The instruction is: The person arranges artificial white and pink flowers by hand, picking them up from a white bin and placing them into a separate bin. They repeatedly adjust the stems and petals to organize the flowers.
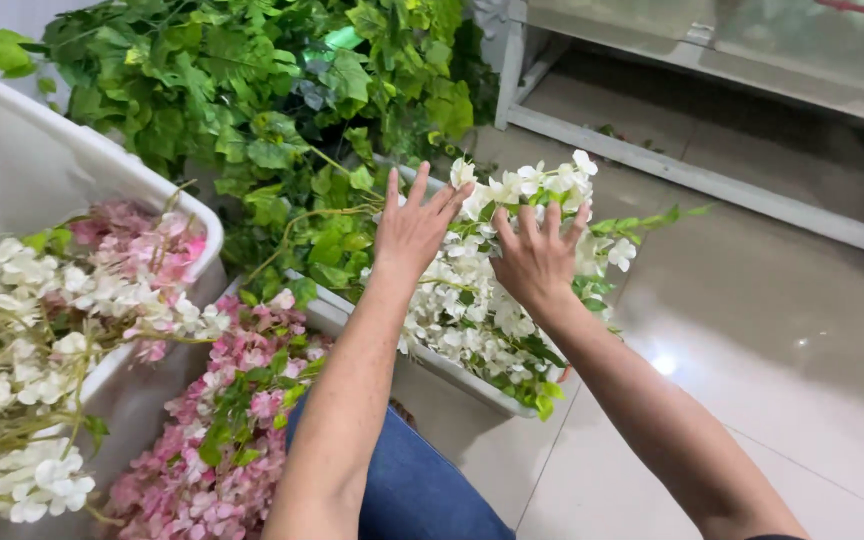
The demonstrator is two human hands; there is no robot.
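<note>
Blue-clad knee (pixel 422 495) below, both hands reach forward with fingers spread, left hand (pixel 414 228) and right hand (pixel 535 255) resting ungripped on the white flower spray (pixel 487 290), which runs lengthwise away over a white tub (pixel 452 368).

white blossoms (pixel 492 290), pink flowers (pixel 237 430), green leaves (pixel 252 90), white tub (pixel 12 160)

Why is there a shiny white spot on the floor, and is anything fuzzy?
Head view: the spot is lamp glare on the glossy floor tiles; the white flowers and both hands look sharp; only the right hand fingertips blur slightly.
</note>
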